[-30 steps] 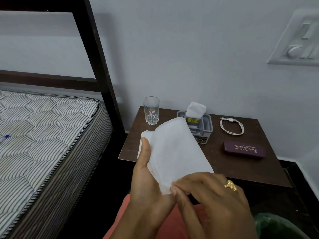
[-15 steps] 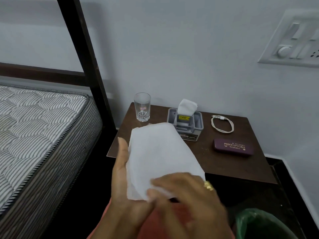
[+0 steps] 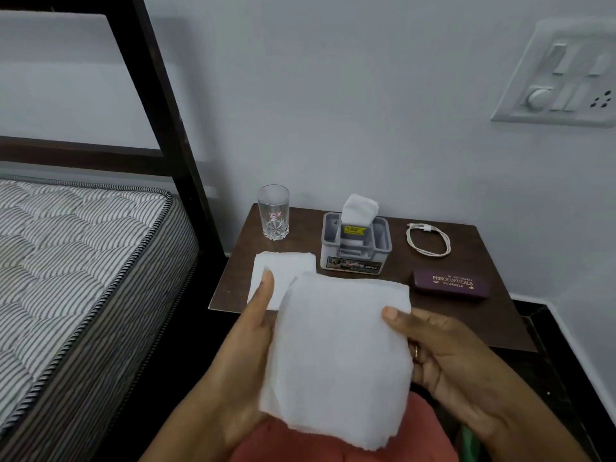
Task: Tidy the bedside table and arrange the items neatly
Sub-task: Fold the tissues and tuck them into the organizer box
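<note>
I see the bed (image 3: 83, 278) filling the left, its striped mattress cut off by the frame edge, its dark post rising beside it; the grey wall takes up the rest, with a white switch plate (image 3: 563, 75) at upper right, clipped at the border; below sits the dark brown surface (image 3: 473, 315), its near right corner partly behind my right arm. In front of me I hold a large folded white tissue (image 3: 336, 355) above my lap; my left hand (image 3: 243, 345) grips its left edge, thumb up over a second tissue (image 3: 286, 268) whose own resting place I cannot tell, on the surface or pinched in that hand; my right hand (image 3: 443, 355) closes on the right edge, thumb on top, a ring on one finger, the other fingers hidden behind the sheet. A grey tissue holder (image 3: 356, 248) stands mid-surface, a white sheet poking up from it; its front strip reads "OPEL", and a yellow sticker higher up carries print too small for me to read. The purple spectacle case (image 3: 451, 284) lies to the right, lettered "PRINCE OPTICALS" with a smaller line I read as "ROURKELA", not surely; behind it a white cable (image 3: 428, 241) lies coiled. The clear glass (image 3: 273, 211) stands upright at the back left, with a small red label I cannot read. A sliver of green shows at the bottom right edge, unidentifiable.
</note>
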